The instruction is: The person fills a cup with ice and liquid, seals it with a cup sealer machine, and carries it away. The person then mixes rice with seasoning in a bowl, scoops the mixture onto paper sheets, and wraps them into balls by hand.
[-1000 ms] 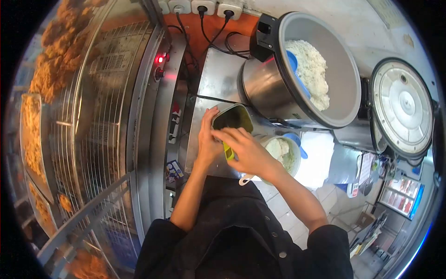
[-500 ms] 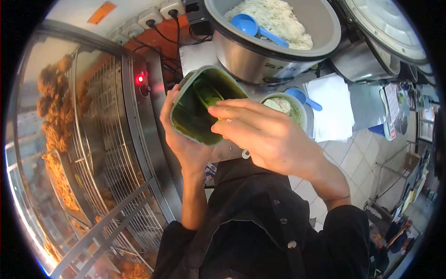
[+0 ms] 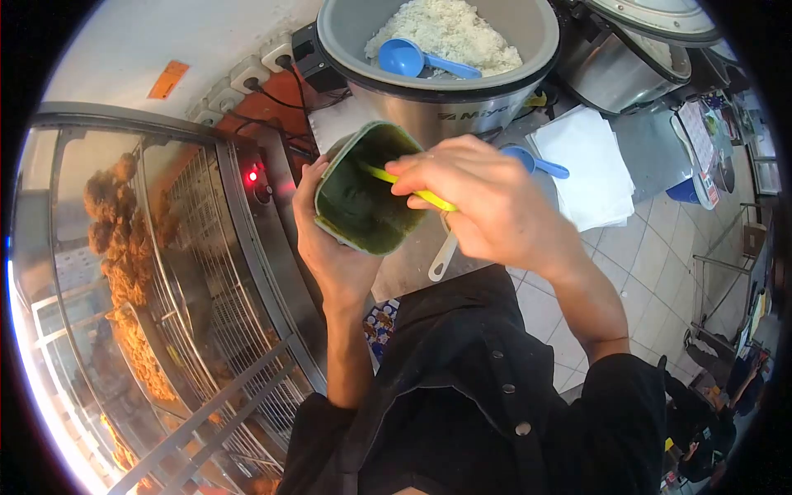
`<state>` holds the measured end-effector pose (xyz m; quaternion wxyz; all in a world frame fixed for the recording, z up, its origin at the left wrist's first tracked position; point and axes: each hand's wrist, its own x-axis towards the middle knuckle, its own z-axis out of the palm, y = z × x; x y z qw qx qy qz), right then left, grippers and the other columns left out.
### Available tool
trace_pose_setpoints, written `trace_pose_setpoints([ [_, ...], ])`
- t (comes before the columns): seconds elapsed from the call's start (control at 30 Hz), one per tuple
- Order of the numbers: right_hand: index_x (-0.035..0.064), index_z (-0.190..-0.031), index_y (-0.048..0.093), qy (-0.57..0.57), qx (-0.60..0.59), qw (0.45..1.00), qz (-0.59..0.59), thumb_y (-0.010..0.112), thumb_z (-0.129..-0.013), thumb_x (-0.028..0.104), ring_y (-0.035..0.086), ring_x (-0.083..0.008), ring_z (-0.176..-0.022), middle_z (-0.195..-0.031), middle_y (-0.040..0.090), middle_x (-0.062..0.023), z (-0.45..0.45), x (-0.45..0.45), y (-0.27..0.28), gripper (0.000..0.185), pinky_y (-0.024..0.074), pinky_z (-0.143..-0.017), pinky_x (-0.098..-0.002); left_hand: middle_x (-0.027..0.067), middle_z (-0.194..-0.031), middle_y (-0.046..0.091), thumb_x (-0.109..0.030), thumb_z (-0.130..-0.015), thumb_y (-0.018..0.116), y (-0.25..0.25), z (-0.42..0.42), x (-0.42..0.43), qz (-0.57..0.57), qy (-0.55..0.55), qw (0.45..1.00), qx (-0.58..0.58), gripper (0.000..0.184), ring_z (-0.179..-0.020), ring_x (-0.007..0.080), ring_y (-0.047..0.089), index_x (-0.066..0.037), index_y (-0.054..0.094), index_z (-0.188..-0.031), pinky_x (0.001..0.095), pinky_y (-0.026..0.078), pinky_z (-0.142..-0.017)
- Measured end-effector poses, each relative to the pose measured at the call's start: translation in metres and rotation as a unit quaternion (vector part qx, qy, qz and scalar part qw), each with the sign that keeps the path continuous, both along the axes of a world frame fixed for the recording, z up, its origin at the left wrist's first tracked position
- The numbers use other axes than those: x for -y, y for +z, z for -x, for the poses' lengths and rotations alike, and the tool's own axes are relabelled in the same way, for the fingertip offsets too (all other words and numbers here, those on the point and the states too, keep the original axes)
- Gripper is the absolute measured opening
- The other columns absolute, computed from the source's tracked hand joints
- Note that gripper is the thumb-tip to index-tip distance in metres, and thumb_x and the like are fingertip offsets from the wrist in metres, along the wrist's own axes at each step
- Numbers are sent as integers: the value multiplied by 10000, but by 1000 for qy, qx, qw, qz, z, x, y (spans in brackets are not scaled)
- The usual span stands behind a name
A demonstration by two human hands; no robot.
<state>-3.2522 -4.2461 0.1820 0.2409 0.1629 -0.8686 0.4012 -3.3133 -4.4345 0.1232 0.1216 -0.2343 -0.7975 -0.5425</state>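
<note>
My left hand [image 3: 330, 260] is wrapped round the outside of a squarish plastic container [image 3: 353, 216], tilted so that its mouth faces me. Dark green sauce coats the inside walls. In my right hand [image 3: 503, 202] is a yellow-green spoon [image 3: 433, 199], gripped by its handle. The spoon's far end reaches into the container and its tip is hard to make out against the green. Below my right hand, a pale utensil handle [image 3: 444, 258] with a hole in its end lies over the counter edge.
Ahead stands a large rice cooker [image 3: 462, 115] with rice [image 3: 450, 33] and a blue scoop [image 3: 425, 61]. Another blue scoop [image 3: 549, 167] lies by white paper sheets [image 3: 590, 169]. On the left is a glass cabinet with fried chicken [image 3: 120, 235]. People [image 3: 701, 421] are at far right.
The spoon has turned in my right hand, showing more of its yellow handle. My right hand now hides the bowl of pale food seen beside it before. The camera view has shifted slightly.
</note>
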Motion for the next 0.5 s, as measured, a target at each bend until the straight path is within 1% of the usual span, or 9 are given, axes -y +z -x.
trace_pose_setpoints([
  [0.03,-2,-951,663,-12,1,1000,6,687,-772,-50,694,-271,-871,-967,731,-102,-5,4,-5,187,531,-781,-374,142,-1279,591,-134,-593,924,-1,0,-1,13,1,1000,-3,856,-1219,281,567,-25,490,-1324,420,370,-1118],
  [0.13,-3,-969,668,-78,82,985,126,668,-816,-45,691,-267,-888,-984,727,-118,-18,18,-23,159,531,-801,-347,161,-1220,607,-133,-586,913,-6,0,-2,62,2,997,-38,817,-1182,333,580,-16,504,-1284,478,367,-1122],
  [0.17,-20,-982,661,-91,161,962,199,630,-888,-7,687,-220,-907,-996,728,-135,-23,21,-27,100,523,-831,-318,165,-1215,607,-133,-584,911,-9,-1,-2,79,0,996,-44,814,-1172,345,582,-15,503,-1278,488,367,-1121],
  [0.27,-45,-992,647,-125,234,903,338,594,-941,39,670,-172,-938,-1001,730,-139,-25,22,-50,111,512,-863,-295,169,-1209,603,-140,-576,903,-13,-3,-2,122,-9,991,-49,811,-1152,376,575,-20,498,-1267,516,355,-1126],
  [0.3,-46,-1018,644,-119,214,888,388,571,-978,91,657,-145,-930,-999,721,-108,-25,21,-63,160,513,-849,-290,167,-1213,601,-143,-576,903,-17,-4,-2,133,-14,990,-41,816,-1154,373,573,-20,494,-1272,518,352,-1127],
  [0.33,-47,-1019,647,-136,223,864,430,581,-973,92,662,-146,-909,-983,718,-104,-26,20,-72,161,521,-817,-287,165,-1217,599,-145,-577,903,-22,-3,-1,143,-20,989,-34,822,-1156,371,571,-21,491,-1277,520,350,-1129],
  [0.4,-49,-1022,653,-167,236,810,510,602,-962,95,672,-148,-868,-950,714,-96,-27,19,-87,164,538,-754,-281,169,-1245,592,-153,-577,924,-31,-1,0,166,-35,984,-63,863,-1163,326,586,-22,488,-1310,426,432,-1033],
  [0.43,-45,-1032,643,-181,243,790,533,591,-973,101,679,-156,-866,-971,701,-103,-28,17,-93,166,550,-771,-279,171,-1260,589,-157,-577,934,-37,0,1,176,-43,980,-78,883,-1167,304,594,-23,487,-1327,379,474,-985],
  [0.5,-40,-1051,630,-210,251,749,577,575,-983,104,689,-184,-859,-981,692,-111,-32,11,-98,169,567,-766,-298,174,-1273,577,-149,-576,931,-48,1,1,169,-45,984,-14,904,-1186,306,584,-22,468,-1341,381,473,-995],
])
